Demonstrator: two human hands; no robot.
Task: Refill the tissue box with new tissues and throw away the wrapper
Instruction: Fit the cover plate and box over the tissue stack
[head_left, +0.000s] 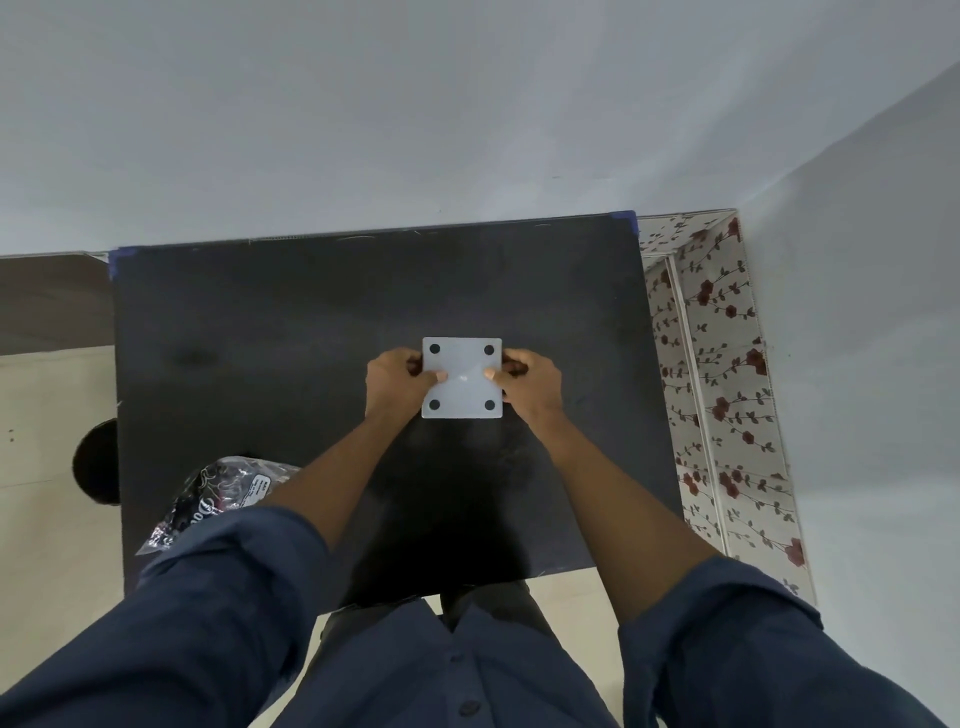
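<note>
The tissue box (462, 387) lies upside down in the middle of the black table (260, 322); I see its square white base with a black foot pad at each corner. My left hand (396, 382) grips its left side and my right hand (530, 382) grips its right side, both thumbs pressing on the base. A crinkled plastic wrapper (208, 501), dark with printed lettering and a white label, lies at the table's near left edge, partly hidden behind my left sleeve. I cannot tell whether tissues are inside the box or the wrapper.
The table stands against a white wall. A flower-patterned panel (722, 374) borders its right edge. A round dark object (96, 462) sits on the pale floor to the left of the table.
</note>
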